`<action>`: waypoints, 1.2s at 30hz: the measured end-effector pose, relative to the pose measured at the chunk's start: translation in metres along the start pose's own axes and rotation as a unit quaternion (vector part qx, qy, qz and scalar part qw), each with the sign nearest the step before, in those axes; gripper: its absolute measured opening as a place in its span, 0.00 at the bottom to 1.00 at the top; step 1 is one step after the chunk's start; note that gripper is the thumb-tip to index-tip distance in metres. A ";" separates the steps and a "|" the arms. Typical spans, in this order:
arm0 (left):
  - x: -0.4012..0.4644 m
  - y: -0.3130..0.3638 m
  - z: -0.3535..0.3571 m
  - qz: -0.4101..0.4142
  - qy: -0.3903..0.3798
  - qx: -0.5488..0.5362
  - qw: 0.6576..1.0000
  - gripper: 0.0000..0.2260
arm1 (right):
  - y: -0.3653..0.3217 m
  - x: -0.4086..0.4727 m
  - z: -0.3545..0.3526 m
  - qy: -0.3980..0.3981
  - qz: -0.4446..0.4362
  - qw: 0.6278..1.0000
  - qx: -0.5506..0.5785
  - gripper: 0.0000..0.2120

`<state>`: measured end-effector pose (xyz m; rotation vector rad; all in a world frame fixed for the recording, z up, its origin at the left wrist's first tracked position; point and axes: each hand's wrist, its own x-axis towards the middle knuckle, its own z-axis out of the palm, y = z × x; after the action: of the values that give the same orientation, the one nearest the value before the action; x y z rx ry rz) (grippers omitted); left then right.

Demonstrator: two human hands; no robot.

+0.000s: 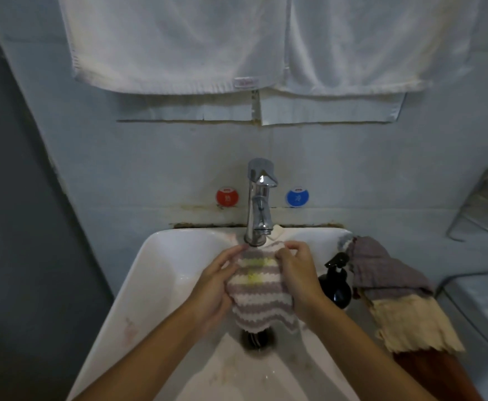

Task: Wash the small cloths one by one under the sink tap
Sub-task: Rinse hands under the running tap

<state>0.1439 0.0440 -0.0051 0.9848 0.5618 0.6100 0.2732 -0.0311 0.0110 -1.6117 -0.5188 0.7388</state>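
Hanging across the wall at twelve o'clock, two large white towels point(237, 41) are the biggest things in view, well above everything the task concerns. Below them the white sink point(161, 273) fills the lower middle, its drain point(256, 338) dark at six o'clock of the held cloth. On the sink's rim at three o'clock lies a pile of waiting cloths point(396, 287), a grey one on top, a cream one beneath and a brown one lowest, touching one another and draped over the edge. Just beside that pile, at nine o'clock of it, stands a dark soap bottle point(337, 282). The chrome tap point(258, 204) rises at the sink's back, with a red disc point(227, 197) at its nine o'clock and a blue disc point(297, 197) at its three o'clock.

The striped cloth point(258, 290) is held directly under the spout, over the basin. The left hand point(216, 287) grips its left edge with fingers curled round the fabric; the right hand point(295, 279) pinches the top right edge, fingers bent onto it. Whether water is running I cannot tell.

Judging from this, the rinsing of one cloth is in hand, with the others seemingly unwashed. The next move likely calls for rubbing and wringing this cloth over the basin, then a spot apart from the waiting pile
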 end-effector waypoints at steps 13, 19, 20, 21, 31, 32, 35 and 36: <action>-0.007 0.002 -0.001 0.079 0.025 0.186 0.979 0.32 | -0.018 -0.011 -0.001 -0.008 -0.163 0.936 -0.311 0.15; -0.004 0.006 0.000 0.053 0.007 0.101 0.993 0.32 | -0.071 -0.027 -0.008 0.110 -0.455 0.860 -0.204 0.18; -0.004 0.005 0.000 0.047 0.003 0.093 0.995 0.32 | -0.076 -0.022 -0.010 0.101 -0.483 0.844 -0.212 0.18; -0.004 0.005 0.000 0.042 0.002 0.088 0.995 0.31 | -0.080 -0.016 -0.011 0.107 -0.509 0.822 -0.230 0.17; -0.007 0.005 0.010 0.011 -0.024 0.078 0.997 0.31 | -0.090 0.009 -0.004 0.208 -0.623 0.702 -0.275 0.12; -0.008 0.005 0.012 0.012 -0.027 0.080 0.996 0.30 | -0.092 0.009 -0.003 0.207 -0.619 0.708 -0.270 0.11; -0.011 0.006 0.016 0.013 -0.030 0.088 0.996 0.30 | -0.099 0.011 -0.001 0.208 -0.613 0.716 -0.262 0.08; -0.011 0.006 0.017 0.012 -0.028 0.091 0.995 0.30 | -0.102 0.013 -0.001 0.210 -0.610 0.717 -0.263 0.08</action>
<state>0.1461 0.0289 0.0090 1.1777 0.5621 0.5578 0.2902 -0.0055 0.1092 -1.4279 -1.3173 -0.8355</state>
